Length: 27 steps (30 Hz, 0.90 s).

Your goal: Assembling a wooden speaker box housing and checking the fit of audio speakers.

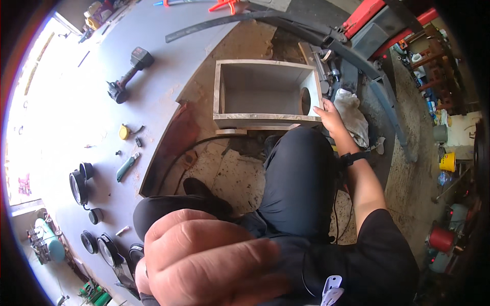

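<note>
Open box (261, 98) is grasped at near right corner by right grip (329, 115); left grip (204, 257) is seen well apart, closure undeterminable.

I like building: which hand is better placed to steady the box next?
Probably the right hand: it touches the right end of the box, while the left hand is raised away from it.

Wide grey tabletop (168, 56) over at nine o'clock, cordless power tool (130, 75) on it at ten, yellow tape measure (124, 132) and green utility knife (125, 169) near nine, black-rimmed round parts (106, 250) toward eight
</note>
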{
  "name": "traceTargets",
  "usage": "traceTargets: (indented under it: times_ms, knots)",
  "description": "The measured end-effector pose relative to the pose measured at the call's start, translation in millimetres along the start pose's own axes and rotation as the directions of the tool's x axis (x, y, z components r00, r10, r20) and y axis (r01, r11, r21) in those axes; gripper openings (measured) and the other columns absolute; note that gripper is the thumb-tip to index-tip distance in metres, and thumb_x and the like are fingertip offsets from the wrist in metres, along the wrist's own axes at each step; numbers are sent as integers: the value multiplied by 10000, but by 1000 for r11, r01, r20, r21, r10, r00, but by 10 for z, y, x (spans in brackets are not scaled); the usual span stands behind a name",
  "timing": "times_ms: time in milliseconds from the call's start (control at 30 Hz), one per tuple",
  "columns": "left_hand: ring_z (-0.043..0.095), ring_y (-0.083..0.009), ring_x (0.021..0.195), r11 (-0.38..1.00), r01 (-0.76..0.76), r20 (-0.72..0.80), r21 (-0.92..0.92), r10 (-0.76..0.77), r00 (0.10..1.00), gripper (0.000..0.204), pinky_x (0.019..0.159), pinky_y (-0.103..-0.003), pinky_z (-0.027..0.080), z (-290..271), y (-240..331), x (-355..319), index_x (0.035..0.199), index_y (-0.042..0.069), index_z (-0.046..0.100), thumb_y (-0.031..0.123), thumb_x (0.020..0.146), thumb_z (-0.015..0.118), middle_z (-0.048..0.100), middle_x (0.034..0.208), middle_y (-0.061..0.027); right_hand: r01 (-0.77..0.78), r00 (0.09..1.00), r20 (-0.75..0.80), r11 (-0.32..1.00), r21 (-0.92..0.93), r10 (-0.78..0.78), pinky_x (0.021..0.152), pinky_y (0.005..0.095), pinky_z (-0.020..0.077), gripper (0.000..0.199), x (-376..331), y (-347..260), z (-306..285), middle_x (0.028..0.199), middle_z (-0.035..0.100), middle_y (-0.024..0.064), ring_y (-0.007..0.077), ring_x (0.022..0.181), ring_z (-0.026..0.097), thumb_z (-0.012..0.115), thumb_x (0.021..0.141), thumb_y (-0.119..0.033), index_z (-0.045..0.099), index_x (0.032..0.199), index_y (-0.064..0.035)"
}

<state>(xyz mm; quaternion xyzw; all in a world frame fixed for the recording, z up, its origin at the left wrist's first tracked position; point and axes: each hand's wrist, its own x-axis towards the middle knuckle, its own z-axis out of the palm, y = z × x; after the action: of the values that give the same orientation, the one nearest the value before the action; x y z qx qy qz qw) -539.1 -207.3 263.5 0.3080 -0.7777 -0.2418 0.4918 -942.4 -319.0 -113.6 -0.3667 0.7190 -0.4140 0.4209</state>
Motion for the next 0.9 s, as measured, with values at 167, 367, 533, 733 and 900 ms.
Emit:
traceTargets:
  times_ms: [167, 367, 533, 733, 900]
  knots:
    - [621, -323, 962, 781, 554, 561, 288, -607, 563, 427, 746, -345, 610, -374, 49, 889, 1152, -92, 493, 69, 779, 623, 568, 1149, -261, 72, 964, -234, 973, -221, -124, 953, 413, 520, 711, 252, 352, 44, 1306, 641, 256, 355, 1130, 671, 721, 848, -178, 438, 1495, -97]
    - [644, -258, 840, 996, -85, 362, -26, 89, 928, 638, 722, -338, 542, 148, -1359, 503, 1267, 3, 572, 105, 698, 841, 670, 1017, -111, 85, 947, -246, 900, -428, -207, 887, 454, 533, 549, 440, 200, 84, 1105, 735, 193, 377, 1018, 698, 659, 826, -275, 620, 1354, -131]
    - [625, -267, 721, 993, -15, 585, 117, -57, 809, 791, 666, -373, 522, 370, -1822, 381, 1377, 29, 576, 168, 654, 865, 639, 888, -99, 37, 935, -267, 813, -581, -233, 901, 488, 526, 594, 595, -90, 418, 1113, 717, 227, 438, 1033, 672, 658, 822, -297, 588, 1392, -150]
    - [638, -286, 853, 980, 112, 684, 163, -194, 703, 734, 761, -398, 532, 401, -2017, 142, 1436, 83, 537, 211, 763, 800, 620, 936, -90, 62, 963, -184, 824, -563, -198, 969, 476, 505, 688, 703, -163, 384, 1238, 661, 279, 438, 1156, 631, 694, 817, -310, 534, 1438, -62]
    - [642, -309, 906, 967, 148, 681, 209, -252, 688, 650, 799, -415, 538, 295, -2050, 43, 1430, 96, 536, 250, 842, 763, 631, 972, -113, 126, 957, -150, 821, -556, -249, 995, 448, 495, 661, 749, -168, 366, 1251, 655, 294, 420, 1179, 634, 725, 820, -270, 557, 1393, 13]
